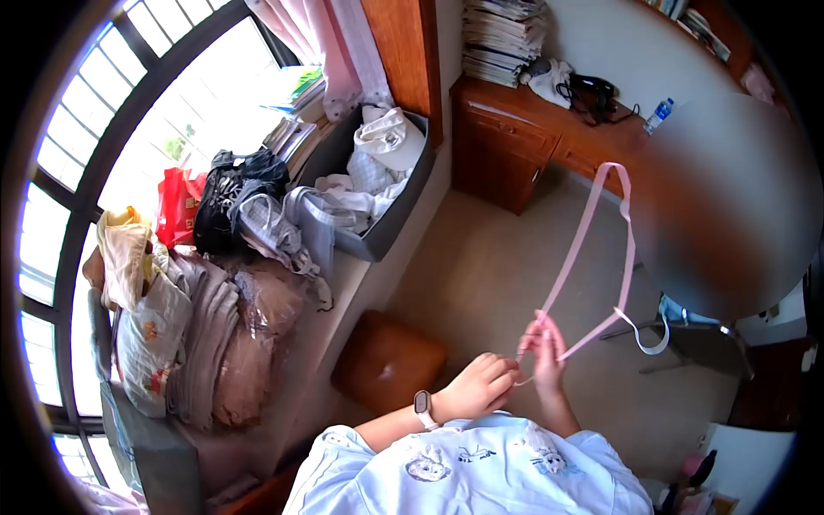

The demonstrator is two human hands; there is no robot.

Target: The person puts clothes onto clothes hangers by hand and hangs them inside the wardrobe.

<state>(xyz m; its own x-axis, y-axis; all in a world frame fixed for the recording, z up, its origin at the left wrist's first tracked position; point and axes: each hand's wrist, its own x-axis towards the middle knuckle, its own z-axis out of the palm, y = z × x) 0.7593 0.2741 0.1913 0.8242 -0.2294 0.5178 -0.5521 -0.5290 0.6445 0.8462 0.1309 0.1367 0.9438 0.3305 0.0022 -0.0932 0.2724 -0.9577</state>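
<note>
A long pink strap (pixel 631 249) forms a tall loop out in front, with a pale blue-white end (pixel 654 348) curling off at its right. My right hand (pixel 546 348) is raised at the loop's lower end, its fingers pinched on the pink strap. Just to its left, my left hand (pixel 481 384), with a white watch on the wrist, has its fingers curled by the strap's lower end. What those curled fingers hold is too small to make out. The two hands are close together above the pale blue shirt (pixel 498 468).
A grey bin (pixel 378 245) of clothes and piled bags (pixel 283 305) line the window ledge at left. A brown stool (pixel 386 360) stands below. The wooden desk (pixel 506 142) holds papers, a hair dryer and a bottle. A blurred round shape covers the right side.
</note>
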